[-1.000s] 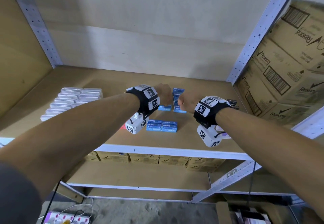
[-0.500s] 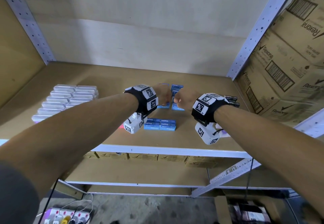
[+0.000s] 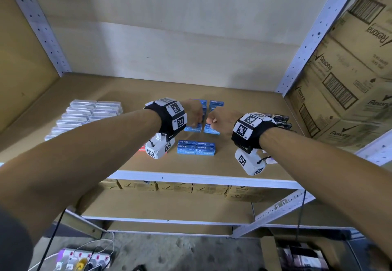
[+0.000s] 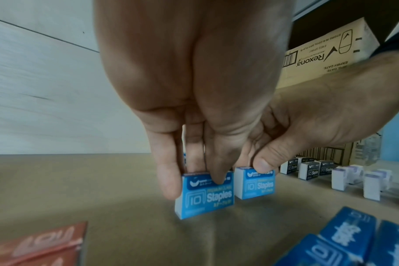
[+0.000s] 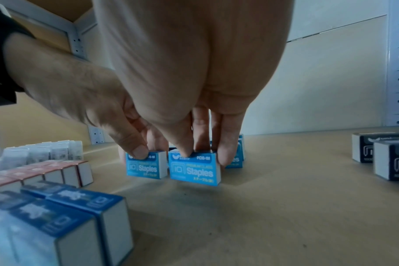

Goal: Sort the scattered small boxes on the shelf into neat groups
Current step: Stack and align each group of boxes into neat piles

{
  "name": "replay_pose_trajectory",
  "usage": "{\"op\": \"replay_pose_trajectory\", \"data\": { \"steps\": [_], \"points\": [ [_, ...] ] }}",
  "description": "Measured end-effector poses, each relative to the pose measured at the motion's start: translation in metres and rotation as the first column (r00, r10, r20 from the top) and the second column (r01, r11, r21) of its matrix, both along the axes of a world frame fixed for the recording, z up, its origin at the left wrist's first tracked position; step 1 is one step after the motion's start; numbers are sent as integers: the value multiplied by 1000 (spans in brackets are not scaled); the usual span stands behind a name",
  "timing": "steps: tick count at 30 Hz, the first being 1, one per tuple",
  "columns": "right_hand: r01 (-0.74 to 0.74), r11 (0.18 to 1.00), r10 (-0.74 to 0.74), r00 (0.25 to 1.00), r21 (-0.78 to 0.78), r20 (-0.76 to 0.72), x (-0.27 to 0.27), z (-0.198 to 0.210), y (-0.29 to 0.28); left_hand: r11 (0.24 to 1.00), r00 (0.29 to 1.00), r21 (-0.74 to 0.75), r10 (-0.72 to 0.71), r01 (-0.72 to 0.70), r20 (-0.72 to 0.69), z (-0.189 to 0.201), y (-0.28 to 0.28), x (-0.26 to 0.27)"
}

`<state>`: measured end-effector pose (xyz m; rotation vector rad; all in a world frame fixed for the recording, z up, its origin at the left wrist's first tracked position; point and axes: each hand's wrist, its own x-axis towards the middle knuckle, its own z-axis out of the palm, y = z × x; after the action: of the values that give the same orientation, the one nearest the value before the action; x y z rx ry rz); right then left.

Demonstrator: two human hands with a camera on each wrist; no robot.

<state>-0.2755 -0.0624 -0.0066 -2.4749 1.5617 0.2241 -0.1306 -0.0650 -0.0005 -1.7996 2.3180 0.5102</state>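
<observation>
A light-blue box [image 4: 205, 194] was pinched by the left hand [image 4: 194, 108], its twin [image 5: 194, 170] by the right hand [image 5: 182, 90], best slid flush, kept upright.

Light-blue staple boxes [image 4: 205, 194] are seen as printed card with a slight sheen; the shelf [image 3: 244, 164] board looks like matt brown fibreboard, edged at the front and corners by painted perforated metal. Cartons [image 3: 350, 80] at the right edge are plain matt corrugated cardboard
</observation>
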Motion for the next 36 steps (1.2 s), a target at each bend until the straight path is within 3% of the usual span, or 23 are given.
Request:
{"op": "replay_pose_trajectory", "data": {
  "steps": [3, 7, 12, 16, 27, 36],
  "points": [
    [-38, 999, 38, 999, 23, 23, 6, -5, 2, 999, 1000, 35, -5, 6, -25, 0, 5, 8],
    [-88, 994, 87, 996, 68, 25, 13, -8, 7, 994, 998, 110, -20, 14, 52, 0, 17, 7],
    [-127, 986, 120, 990, 104, 75, 11, -14, 9, 991, 998, 125, 44, -38, -46, -2, 29, 16],
    [-122, 985, 111, 989, 119, 97, 10, -16, 12, 987, 998, 152, 64, -61, -16, 0, 36, 16],
    [-156, 983, 141, 978, 93, 153, 10, -18, 23, 970, 974, 237, 107, -58, -201, -2, 40, 26],
    [-119, 986, 101, 984, 113, 148, 9, -17, 27, 974, 979, 224, 36, 10, -201, -7, 39, 30]
  ]
}}
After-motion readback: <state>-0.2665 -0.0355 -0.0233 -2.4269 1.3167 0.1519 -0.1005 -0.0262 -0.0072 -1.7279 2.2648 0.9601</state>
